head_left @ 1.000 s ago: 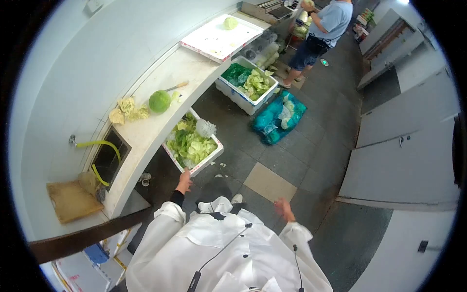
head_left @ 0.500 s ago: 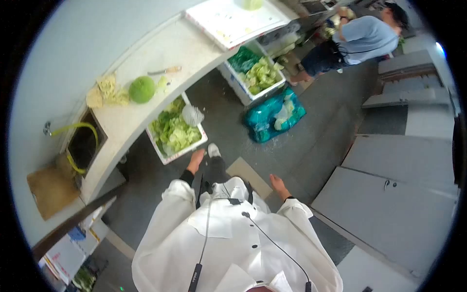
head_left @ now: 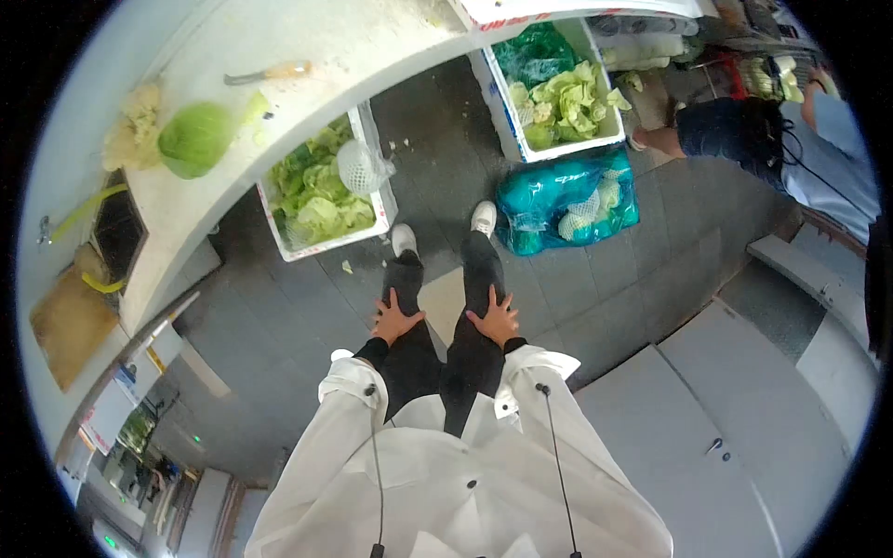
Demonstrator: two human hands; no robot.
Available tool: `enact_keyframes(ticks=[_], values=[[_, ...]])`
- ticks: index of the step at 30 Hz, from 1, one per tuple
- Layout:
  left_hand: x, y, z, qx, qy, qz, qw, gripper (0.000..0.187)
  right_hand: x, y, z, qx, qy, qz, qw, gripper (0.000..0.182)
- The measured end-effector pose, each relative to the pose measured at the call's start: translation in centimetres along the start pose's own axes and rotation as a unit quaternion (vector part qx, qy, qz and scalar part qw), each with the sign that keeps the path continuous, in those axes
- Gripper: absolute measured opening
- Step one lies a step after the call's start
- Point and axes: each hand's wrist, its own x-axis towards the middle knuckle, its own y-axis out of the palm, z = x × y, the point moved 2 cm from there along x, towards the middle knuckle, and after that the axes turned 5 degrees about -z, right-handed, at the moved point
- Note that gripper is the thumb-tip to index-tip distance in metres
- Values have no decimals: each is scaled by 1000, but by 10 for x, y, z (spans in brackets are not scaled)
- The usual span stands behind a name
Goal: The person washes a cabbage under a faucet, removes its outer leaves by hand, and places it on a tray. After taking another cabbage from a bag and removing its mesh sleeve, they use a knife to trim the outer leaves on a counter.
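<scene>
My left hand rests on my left thigh, its fingers spread over the dark trousers. On the other leg lies my right hand, also with fingers apart and nothing in it. Ahead of my feet on the left stands a white foam box of loose green leaves, with a white foam net at its side. A teal plastic bag with round things inside lies on the floor in front of my right foot. Behind it is a second foam box with leaves and a green bag.
On the curved counter at left sit a round green cabbage, a knife and pale scraps. A sink adjoins it. Another person is at upper right. Grey cabinet doors stand at lower right.
Both my hands have come in from my sides onto my thighs. The view has shifted, and my second shoe now shows. The other person appears farther right.
</scene>
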Motion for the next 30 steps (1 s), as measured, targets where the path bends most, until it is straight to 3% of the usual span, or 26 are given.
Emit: enact_keyframes(ticks=[2,3,4,6,10,13,14,15,16,18,19,21,22,23,24,25,26,28,30], values=[[-8,10,-5,62,-37,-72,995,117,8,-15,-3,-105,-39,-40,993,102],[-17,14,-9,90,-39,-97,990,108,5,-21,-4,-142,-69,-77,984,94],[-21,26,-6,85,-49,-92,991,108,8,-16,-11,-150,-72,-68,984,94],[-19,37,-10,97,17,-179,979,99,19,-16,-15,-179,-86,-148,969,88],[-16,44,-35,99,4,-195,976,91,28,-14,-30,-223,-85,-200,950,79],[-18,45,-45,132,-24,-147,980,86,34,-9,-47,-236,-107,-225,939,77],[-16,48,-47,157,-16,-184,970,85,31,-20,-36,-240,-129,-242,931,77],[-18,51,-47,181,-9,-217,959,84,25,-28,-31,-218,-107,-179,953,75],[-14,57,-43,179,-12,-215,960,84,31,-23,-32,-221,-108,-177,953,75],[-7,65,-40,200,43,-307,930,75,44,-10,-39,-259,-99,-186,943,72],[-6,64,-39,200,40,-304,931,75,44,-11,-39,-261,-99,-182,943,72],[-7,53,-45,246,151,-360,887,68,44,-19,-34,-222,-197,-249,922,66],[-9,42,-49,243,144,-364,888,68,42,-34,-23,-225,-204,-249,920,66],[-11,30,-54,-82,206,-193,956,66,28,-56,0,-106,-347,-211,907,63],[-18,19,-62,-397,240,8,886,65,16,-68,16,16,-475,-162,865,61],[-23,10,-67,-735,132,148,649,65,19,-59,22,264,-421,-35,867,57],[-18,4,-64,-736,129,145,648,65,23,-59,21,264,-421,-30,867,57],[0,-12,-51,-600,78,25,796,72,39,-71,1,360,-243,113,894,62],[17,-26,-31,-425,20,-90,900,79,52,-82,-22,434,-44,248,865,67]])
